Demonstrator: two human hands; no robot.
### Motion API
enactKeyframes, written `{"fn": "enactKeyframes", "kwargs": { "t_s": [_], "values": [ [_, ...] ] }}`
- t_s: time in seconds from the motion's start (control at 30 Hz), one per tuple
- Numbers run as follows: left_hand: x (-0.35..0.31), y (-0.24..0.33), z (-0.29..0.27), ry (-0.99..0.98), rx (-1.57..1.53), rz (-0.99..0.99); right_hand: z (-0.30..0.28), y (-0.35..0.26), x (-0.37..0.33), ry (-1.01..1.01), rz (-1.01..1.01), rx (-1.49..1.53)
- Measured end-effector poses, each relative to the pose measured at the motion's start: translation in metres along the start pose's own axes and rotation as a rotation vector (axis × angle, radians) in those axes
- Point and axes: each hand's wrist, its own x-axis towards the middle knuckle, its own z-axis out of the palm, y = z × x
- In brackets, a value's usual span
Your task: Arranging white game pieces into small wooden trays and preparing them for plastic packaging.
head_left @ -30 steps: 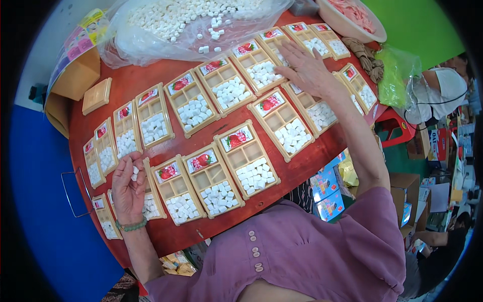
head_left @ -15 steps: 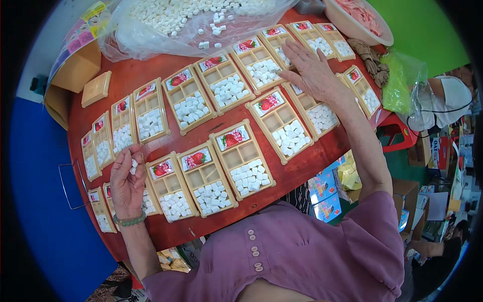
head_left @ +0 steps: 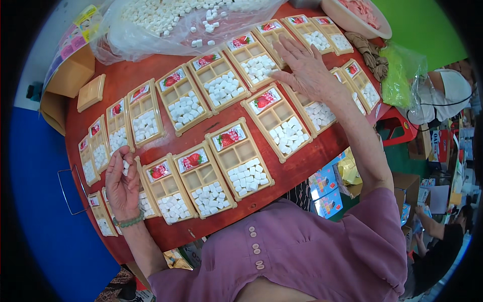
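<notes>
White candy cubes (head_left: 124,164): a few pinched in the fingertips of the person's left hand (head_left: 122,185), palm turned up, fingers curled together around them, held just above the near-left rim of the table. A green bead bracelet (head_left: 129,221) sits on that wrist.

Compartment trays, tan plastic, each with a strawberry picture at one end and a heap of white cubes at the other: one tray (head_left: 165,189) lies just right of the left hand, two more (head_left: 204,180) (head_left: 240,158) follow it rightward along the near edge. Smaller trays (head_left: 96,151) run up the left rim.

Right hand (head_left: 304,68): stretched to the far right, fingers spread apart and laid flat, palm down, on a tray (head_left: 313,108) in the far row; it grips nothing. Beside it, towards the middle, another filled tray (head_left: 276,123).

Far row: further trays (head_left: 219,85) (head_left: 182,105) (head_left: 143,118), all part-filled.

Round table (head_left: 151,70), red-brown top, carries everything above.

Clear plastic bag (head_left: 171,25), far side, spread open and holding a large loose pile of the same white cubes.

Empty tan tray (head_left: 91,92), overturned, far left, apart from the rows.

Pale bowl (head_left: 357,17) with pink contents, far right edge.

Green-tinted plastic bag (head_left: 400,75), right of the table.

Person's garment: purple buttoned shirt (head_left: 302,251), near edge.
</notes>
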Motion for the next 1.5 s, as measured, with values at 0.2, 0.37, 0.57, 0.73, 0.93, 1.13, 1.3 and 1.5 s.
{"fn": "enactKeyframes", "kwargs": {
  "t_s": [0.2, 0.37, 0.57, 0.73, 0.93, 1.13, 1.3, 1.5],
  "values": [
    [0.0, -0.002, -0.004, -0.045, 0.016, -0.015, 0.004, 0.002, 0.002, -0.05, 0.017, -0.014],
    [-0.001, -0.002, -0.003, -0.034, 0.038, 0.003, 0.008, 0.003, 0.004, -0.062, 0.016, -0.015],
    [-0.002, -0.003, -0.002, -0.029, 0.04, -0.003, 0.006, 0.003, 0.003, -0.064, 0.006, -0.033],
    [-0.002, -0.004, -0.005, -0.045, 0.018, -0.022, -0.003, 0.004, 0.0, -0.051, 0.017, 0.026],
    [-0.002, -0.004, -0.008, -0.066, 0.005, -0.021, -0.005, 0.003, -0.007, -0.06, 0.071, 0.015],
    [-0.001, -0.005, -0.007, -0.046, 0.014, -0.021, -0.006, 0.005, -0.007, -0.075, 0.085, 0.029],
    [0.0, -0.004, -0.012, -0.103, 0.011, -0.044, -0.011, 0.002, -0.014, -0.034, 0.029, -0.016],
    [-0.001, -0.003, -0.011, -0.095, 0.005, -0.056, -0.014, 0.003, -0.028, -0.014, 0.003, -0.019]
  ]
}}
